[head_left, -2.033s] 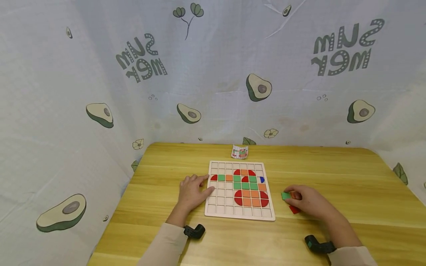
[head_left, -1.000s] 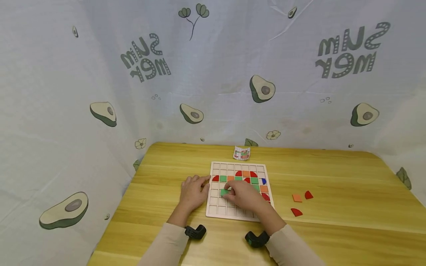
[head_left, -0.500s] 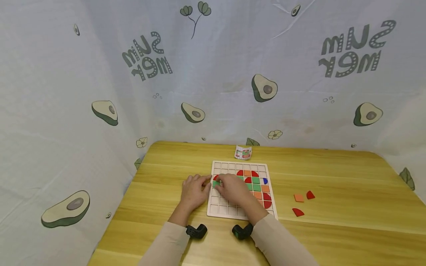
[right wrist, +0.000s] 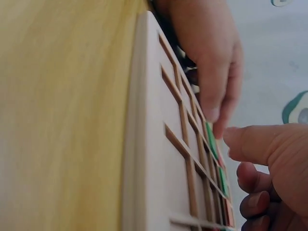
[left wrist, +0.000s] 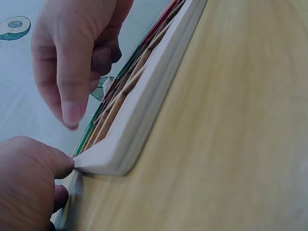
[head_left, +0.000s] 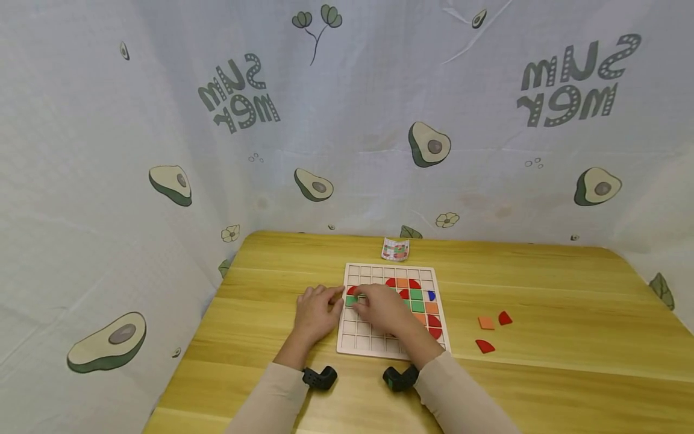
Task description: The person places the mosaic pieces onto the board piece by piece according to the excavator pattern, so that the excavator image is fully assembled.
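Note:
A pale wooden grid board point(head_left: 349, 342) lies on the table, partly filled with red, orange and green tiles and one blue piece. My left hand point(head_left: 316, 313) rests beside its left edge, index finger and thumb touching the rim. Over the board's left side is my right hand point(head_left: 382, 307), hiding several cells. Its thumb and index finger are apart, close to a green square tile point(head_left: 351, 301) in the leftmost column, just below a red quarter-circle point(head_left: 351, 290). In the left wrist view, nothing shows between the right fingertips point(left wrist: 72, 113).
To the right of the board lie a loose orange square point(head_left: 486, 323) and two red quarter-circles, one farther back point(head_left: 505, 317) and one nearer point(head_left: 485, 346). Behind the board is a small pattern card point(head_left: 395, 249). A printed curtain point(head_left: 347, 120) hangs beyond the wooden table point(head_left: 542, 289).
My right hand picked up a green square at the right and carried it left onto the board, where it now lies in the leftmost column. My left hand has stayed at the board's edge.

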Motion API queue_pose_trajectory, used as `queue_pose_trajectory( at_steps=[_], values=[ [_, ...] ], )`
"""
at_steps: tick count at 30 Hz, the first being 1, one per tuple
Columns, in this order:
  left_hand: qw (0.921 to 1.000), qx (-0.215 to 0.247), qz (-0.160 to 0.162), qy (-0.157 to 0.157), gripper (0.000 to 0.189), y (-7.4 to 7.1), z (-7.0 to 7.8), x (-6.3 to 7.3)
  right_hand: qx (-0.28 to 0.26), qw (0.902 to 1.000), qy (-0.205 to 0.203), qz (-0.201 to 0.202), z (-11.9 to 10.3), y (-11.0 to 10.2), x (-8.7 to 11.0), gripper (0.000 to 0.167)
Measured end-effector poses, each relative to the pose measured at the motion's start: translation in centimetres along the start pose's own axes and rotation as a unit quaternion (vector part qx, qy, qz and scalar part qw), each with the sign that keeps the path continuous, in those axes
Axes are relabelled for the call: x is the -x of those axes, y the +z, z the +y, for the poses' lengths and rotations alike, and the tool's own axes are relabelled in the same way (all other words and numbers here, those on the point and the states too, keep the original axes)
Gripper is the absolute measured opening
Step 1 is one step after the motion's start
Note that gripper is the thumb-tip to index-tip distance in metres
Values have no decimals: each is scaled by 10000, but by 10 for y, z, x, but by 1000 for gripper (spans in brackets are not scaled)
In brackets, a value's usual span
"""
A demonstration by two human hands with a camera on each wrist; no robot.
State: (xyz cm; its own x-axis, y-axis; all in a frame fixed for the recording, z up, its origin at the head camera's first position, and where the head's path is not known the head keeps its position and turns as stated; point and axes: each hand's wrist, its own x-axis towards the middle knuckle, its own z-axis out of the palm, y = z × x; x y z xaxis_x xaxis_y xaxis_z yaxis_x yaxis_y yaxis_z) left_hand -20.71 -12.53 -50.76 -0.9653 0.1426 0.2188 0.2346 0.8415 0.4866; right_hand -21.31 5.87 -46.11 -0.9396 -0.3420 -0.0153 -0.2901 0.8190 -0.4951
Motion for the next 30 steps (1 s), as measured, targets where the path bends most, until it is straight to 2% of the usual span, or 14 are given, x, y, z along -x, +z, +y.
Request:
queue_pose_trajectory(
  at_steps=[6, 12, 18, 23, 30],
  values=[
    [10000, 20, 40, -64, 33, 0, 2, 0, -266, 9994, 192, 72, 19, -22, 19, 28],
    [9999, 28, 90, -47, 33, 0, 3, 2, -436, 9986, 260, 162, 51, -47, 42, 27],
    [9999, 32, 131, -33, 32, -1, 2, 3, -373, 9973, 609, 149, 81, -69, 66, 33],
    [9998, 76, 164, -1, 32, -1, 2, 3, -239, 9959, 857, 151, 104, -81, 84, 38],
    [9999, 77, 141, -14, 33, 0, 3, 3, -342, 9953, 901, 105, 137, -92, 110, 39]
  ],
)
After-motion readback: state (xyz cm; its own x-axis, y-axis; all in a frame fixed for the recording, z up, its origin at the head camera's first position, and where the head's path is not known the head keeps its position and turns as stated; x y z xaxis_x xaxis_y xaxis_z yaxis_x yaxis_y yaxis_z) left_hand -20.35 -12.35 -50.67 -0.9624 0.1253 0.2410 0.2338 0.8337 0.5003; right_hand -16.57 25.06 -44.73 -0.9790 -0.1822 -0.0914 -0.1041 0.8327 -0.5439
